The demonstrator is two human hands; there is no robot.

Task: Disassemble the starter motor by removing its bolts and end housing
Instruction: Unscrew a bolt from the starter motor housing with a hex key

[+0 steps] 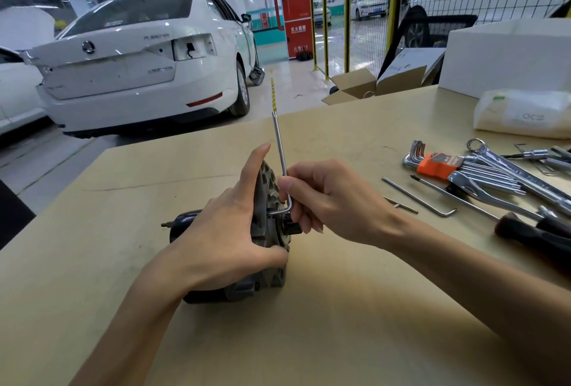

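Head view: left hand [228, 228] grips the starter motor [265, 249] on the table [340, 308]; right hand [327, 200] pinches an L-shaped hex key [281, 163] seated in its end housing [268, 181].

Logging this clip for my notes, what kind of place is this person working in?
Most likely a car repair workshop: a white sedan parked on the shop floor, hex keys and wrenches spread on the workbench, and a starter motor being taken apart.

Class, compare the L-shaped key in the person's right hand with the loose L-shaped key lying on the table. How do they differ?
The held key stands upright, pinched by the right hand, with its short end at the starter motor. The loose key lies flat and untouched on the table. Both are bare metal L-shaped keys.
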